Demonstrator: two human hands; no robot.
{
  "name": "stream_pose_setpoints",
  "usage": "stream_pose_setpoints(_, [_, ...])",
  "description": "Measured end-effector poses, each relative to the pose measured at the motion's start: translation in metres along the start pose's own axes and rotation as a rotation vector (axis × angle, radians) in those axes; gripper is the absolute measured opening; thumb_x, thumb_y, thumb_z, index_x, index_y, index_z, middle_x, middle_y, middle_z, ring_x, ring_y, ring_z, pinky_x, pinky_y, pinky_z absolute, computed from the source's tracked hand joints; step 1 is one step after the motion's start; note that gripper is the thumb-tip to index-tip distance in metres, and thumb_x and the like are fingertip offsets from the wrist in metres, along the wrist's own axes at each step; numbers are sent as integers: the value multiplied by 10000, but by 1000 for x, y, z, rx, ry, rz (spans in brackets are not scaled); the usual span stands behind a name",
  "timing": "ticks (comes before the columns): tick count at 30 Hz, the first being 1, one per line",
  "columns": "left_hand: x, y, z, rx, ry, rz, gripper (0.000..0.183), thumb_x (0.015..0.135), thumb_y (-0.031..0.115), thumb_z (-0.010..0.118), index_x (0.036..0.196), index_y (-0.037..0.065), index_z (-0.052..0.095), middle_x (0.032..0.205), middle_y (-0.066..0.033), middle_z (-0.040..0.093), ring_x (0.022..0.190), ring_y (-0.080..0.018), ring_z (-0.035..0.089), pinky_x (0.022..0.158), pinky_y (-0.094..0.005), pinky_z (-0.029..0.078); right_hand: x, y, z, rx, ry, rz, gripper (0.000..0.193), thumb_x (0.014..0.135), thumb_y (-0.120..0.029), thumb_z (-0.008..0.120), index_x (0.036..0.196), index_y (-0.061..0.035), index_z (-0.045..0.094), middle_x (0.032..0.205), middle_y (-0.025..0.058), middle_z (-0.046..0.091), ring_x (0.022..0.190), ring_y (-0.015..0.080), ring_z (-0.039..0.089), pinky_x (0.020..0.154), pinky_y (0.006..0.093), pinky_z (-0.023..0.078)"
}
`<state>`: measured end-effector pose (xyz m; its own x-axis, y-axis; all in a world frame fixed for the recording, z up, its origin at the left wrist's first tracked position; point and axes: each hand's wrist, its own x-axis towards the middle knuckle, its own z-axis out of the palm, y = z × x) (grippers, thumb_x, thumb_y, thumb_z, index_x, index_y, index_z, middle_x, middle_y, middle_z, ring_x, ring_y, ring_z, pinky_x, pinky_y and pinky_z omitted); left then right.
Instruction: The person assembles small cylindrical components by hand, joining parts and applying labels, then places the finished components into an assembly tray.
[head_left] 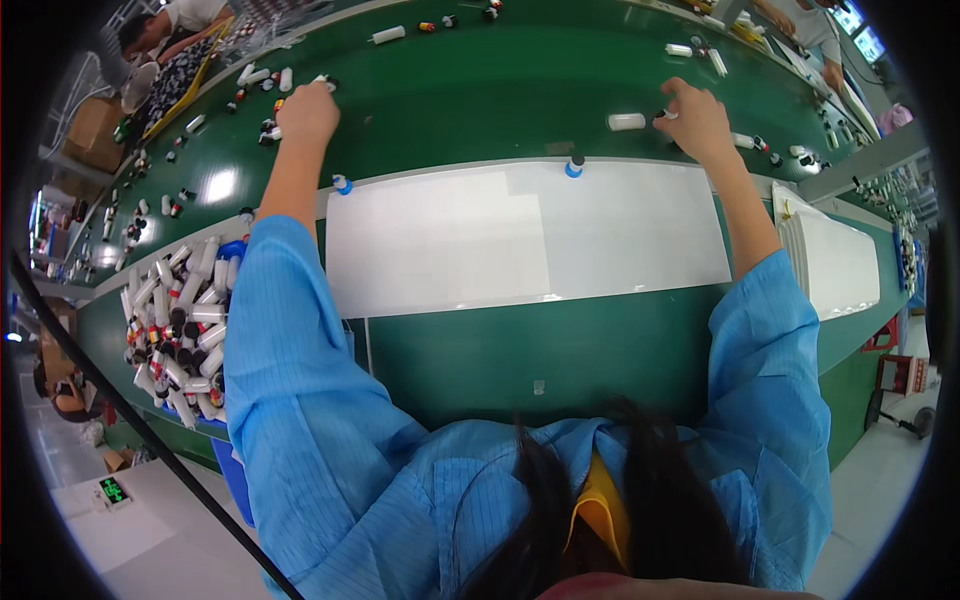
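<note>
Both my arms reach forward over the green belt. My left hand [308, 112] is bent down over a group of small bottles at the far left. Its fingers curl out of sight, and a white bottle with a dark end [325, 82] shows at its fingertips. At the far right, my right hand [697, 122] pinches a small dark-capped bottle [662, 116], mostly hidden by the fingers. A white cylindrical bottle [627, 122] lies just left of that hand. More white bottles [742, 140] lie to its right.
A white board [440, 250] lies before me, with blue clips [574, 167] at its far edge. Many bottles fill a blue bin [190, 320] on the left. White sheets [835, 265] are stacked at the right. Other people [175, 35] work across the belt.
</note>
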<state>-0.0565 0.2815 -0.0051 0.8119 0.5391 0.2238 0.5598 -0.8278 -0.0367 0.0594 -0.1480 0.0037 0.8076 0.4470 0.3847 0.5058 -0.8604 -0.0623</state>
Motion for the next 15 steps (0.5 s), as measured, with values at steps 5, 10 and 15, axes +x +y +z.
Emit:
stream_pose_setpoints(5, [23,-22,41,-129,98,58,255,814,197,464,982,50,587,903,-197,615,865,-360,594,766,-441,469,-28,-57,-9,507,-48,-170,207,716,-132,637,906,-57,606,912,94,591,866,270,561,745,352,460])
stream_pose_setpoints(10, [-5,16,-12,-636,116,272,229,839,200,475,964,37,576,775,-203,614,809,-353,594,733,-426,462,-63,-127,-3,586,-224,-444,145,738,-106,611,862,-31,623,867,105,565,891,255,523,724,332,462])
stream_pose_setpoints(15, [-58,40,-36,-340,169,560,165,803,111,528,923,17,591,786,-211,608,775,-371,585,707,-415,467,-78,-148,6,317,-102,-591,134,721,-86,620,814,10,612,829,116,539,898,237,493,716,353,467])
